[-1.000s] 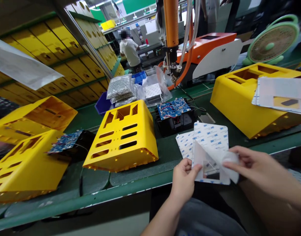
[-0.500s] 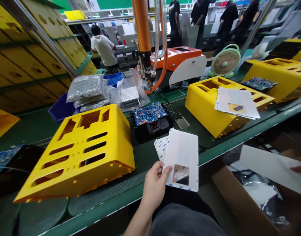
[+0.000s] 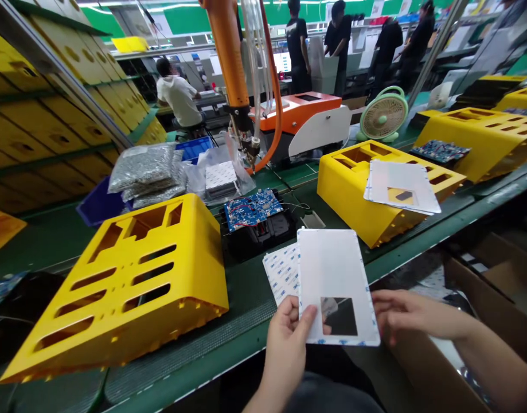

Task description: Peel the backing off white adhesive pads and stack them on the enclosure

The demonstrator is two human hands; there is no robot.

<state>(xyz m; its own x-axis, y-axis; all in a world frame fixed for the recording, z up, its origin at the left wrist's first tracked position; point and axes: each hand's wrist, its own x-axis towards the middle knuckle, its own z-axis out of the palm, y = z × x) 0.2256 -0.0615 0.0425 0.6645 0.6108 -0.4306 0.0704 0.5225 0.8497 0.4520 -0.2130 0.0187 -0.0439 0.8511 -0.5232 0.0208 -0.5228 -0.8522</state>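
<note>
A die-cut adhesive sheet point(image 3: 336, 264) is gripped by the left hand's point(image 3: 287, 354) fingers; the right hand's point(image 3: 413, 314) fingers are held open at 3 o'clock.

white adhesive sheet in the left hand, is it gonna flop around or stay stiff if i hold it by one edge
The white adhesive sheet looks thin and light. Held at one edge by the left hand, it stands fairly flat, so it is probably semi-stiff rather than limp. The square window near its lower edge is likely its weak spot, perhaps apt to crease if bent.
</note>
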